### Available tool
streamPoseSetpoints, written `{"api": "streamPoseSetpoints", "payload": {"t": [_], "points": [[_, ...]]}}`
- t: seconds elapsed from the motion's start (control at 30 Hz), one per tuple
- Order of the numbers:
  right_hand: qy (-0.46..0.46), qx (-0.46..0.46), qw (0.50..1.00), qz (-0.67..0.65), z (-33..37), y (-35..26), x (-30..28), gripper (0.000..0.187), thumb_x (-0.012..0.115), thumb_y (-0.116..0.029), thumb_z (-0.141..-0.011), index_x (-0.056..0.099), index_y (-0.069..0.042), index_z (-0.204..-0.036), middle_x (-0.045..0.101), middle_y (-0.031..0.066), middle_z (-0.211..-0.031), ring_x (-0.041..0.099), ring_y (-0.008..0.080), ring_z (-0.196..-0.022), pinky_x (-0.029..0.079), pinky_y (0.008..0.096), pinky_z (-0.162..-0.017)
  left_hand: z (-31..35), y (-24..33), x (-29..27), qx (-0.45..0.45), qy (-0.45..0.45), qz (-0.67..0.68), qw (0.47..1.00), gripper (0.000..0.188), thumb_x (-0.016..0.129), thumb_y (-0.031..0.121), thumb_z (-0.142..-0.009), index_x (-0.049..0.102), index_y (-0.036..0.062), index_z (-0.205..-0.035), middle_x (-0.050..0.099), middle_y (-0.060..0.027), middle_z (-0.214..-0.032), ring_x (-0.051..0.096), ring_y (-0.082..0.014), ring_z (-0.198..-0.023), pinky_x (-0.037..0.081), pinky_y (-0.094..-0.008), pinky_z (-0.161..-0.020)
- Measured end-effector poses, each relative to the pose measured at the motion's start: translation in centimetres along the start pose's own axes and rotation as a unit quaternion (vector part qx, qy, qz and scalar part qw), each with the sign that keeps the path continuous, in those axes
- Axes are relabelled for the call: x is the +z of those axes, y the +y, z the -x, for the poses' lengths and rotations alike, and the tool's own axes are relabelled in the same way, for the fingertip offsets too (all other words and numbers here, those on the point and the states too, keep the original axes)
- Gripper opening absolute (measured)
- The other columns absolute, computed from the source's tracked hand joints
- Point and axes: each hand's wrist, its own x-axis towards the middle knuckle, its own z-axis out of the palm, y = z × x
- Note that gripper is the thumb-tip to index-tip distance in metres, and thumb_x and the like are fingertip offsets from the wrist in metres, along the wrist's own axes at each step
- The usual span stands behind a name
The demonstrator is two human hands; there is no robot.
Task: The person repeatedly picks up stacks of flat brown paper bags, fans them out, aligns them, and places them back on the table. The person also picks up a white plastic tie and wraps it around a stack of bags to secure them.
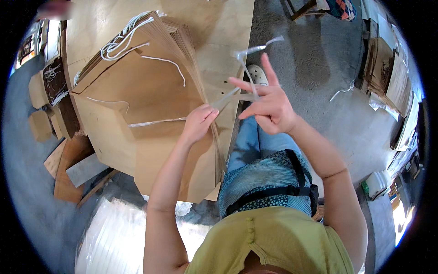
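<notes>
A thick stack of brown paper bags with white cord handles lies on the table, and a white plastic strip runs across it. My left hand is pinched on this strip at the stack's right edge. Beyond my fingertips the strip stretches toward my right hand. Its fingers are spread, two of them pointing outward, with the strip looped around or between them. The strip's loose end flies above, blurred by motion. Exactly how the loop crosses the fingers is unclear.
The pale wooden table ends at its right edge beside my legs. Piles of brown sheets stand at the far right. Boards and cardboard pieces lie on the left floor. A white plastic-wrapped bundle sits at lower left.
</notes>
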Motion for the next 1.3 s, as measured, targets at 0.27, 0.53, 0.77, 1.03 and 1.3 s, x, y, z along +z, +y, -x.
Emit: {"api": "streamPoseSetpoints", "payload": {"t": [0.27,0.53,0.77,1.03,1.3], "points": [[0.071,0.367,0.840,-0.393,2.0,1.7,-5.2,0.029,0.046,-0.015,-0.095,0.065,-0.009,-0.116,0.051,-0.0060,-0.056,0.047,0.0001,-0.046,0.035,0.0162,-0.039,0.1,-0.4,0.5,0.015,0.034,-0.003,0.999,0.028,0.052,0.023,-0.092,0.055,0.0001,-0.077,0.049,-0.0136,-0.073,0.052,-0.0293,-0.072,0.041,-0.0383,-0.065],[-0.198,0.297,0.932,0.061,1.6,3.6,4.6,0.041,0.059,-0.020,-0.084,0.056,-0.020,-0.124,0.065,0.0100,-0.109,0.064,0.0296,-0.091,0.053,0.0399,-0.076,-0.1,-0.7,0.1,-0.027,0.007,-0.010,1.000,0.027,0.058,0.023,-0.090,0.056,-0.0003,-0.077,0.049,-0.0070,-0.073,0.049,-0.0177,-0.069,0.040,-0.0300,-0.064],[-0.228,0.204,0.929,0.207,5.0,2.9,9.9,0.014,0.059,-0.021,-0.080,0.068,-0.011,-0.085,0.060,0.0074,-0.097,0.058,0.0227,-0.095,0.052,0.0333,-0.064,-1.5,2.6,-1.9,-0.236,-0.088,0.228,0.941,0.030,0.054,0.030,-0.096,0.067,0.0051,-0.084,0.061,0.0014,-0.077,0.051,-0.0101,-0.060,0.041,-0.0257,-0.059],[-0.256,0.104,0.950,0.146,5.8,-1.7,11.3,0.016,0.059,-0.025,-0.081,0.065,-0.011,-0.074,0.056,0.0039,-0.089,0.056,0.0196,-0.086,0.050,0.0309,-0.063,-3.1,1.1,-1.4,-0.258,-0.131,0.080,0.954,0.032,0.050,0.029,-0.095,0.066,0.0043,-0.081,0.062,-0.0054,-0.070,0.058,-0.0177,-0.062,0.044,-0.0309,-0.059],[-0.053,0.581,0.720,-0.375,5.8,4.2,8.5,0.034,0.059,-0.033,-0.092,0.068,-0.002,-0.103,0.068,0.0061,-0.086,0.063,0.0100,-0.072,0.051,0.0264,-0.061,0.8,3.9,0.6,0.123,0.086,-0.331,0.932,0.018,0.063,0.014,-0.082,0.062,-0.0012,-0.091,0.060,-0.0148,-0.106,0.061,-0.0322,-0.092,0.051,-0.0406,-0.073]]}}
